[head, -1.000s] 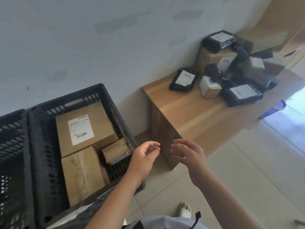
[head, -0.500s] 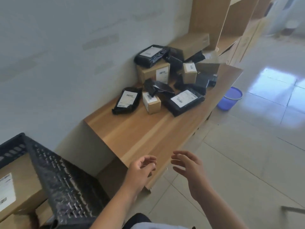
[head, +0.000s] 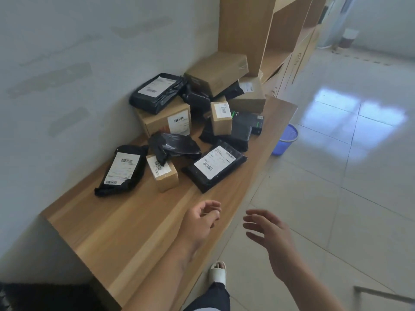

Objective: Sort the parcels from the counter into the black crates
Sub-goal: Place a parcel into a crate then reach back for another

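Note:
Several parcels lie in a heap on the wooden counter [head: 125,225]. Nearest are a black labelled bag [head: 122,170] at the left, a small cardboard box [head: 162,172] beside it, and a flat black bag with a white label [head: 215,166] to the right. Behind them are a crumpled black bag [head: 175,147], a larger cardboard box [head: 166,121] with a black bag [head: 157,92] on top, a small upright box [head: 221,118] and a long brown box [head: 216,72]. My left hand [head: 201,219] hovers over the counter's near part, fingers loosely curled, empty. My right hand [head: 268,232] hangs beside the counter's edge, fingers spread, empty. A corner of a black crate [head: 45,296] shows at bottom left.
A blue plastic basket [head: 285,142] stands on the tiled floor past the counter's far end. Wooden shelving [head: 278,41] rises behind the heap. The wall runs along the counter's left side. My foot in a white slipper [head: 217,271] is by the counter's front.
The view has swung right from the crates to the counter; the crates have nearly left the frame. Both hands, still empty, have moved closer to the parcel heap.

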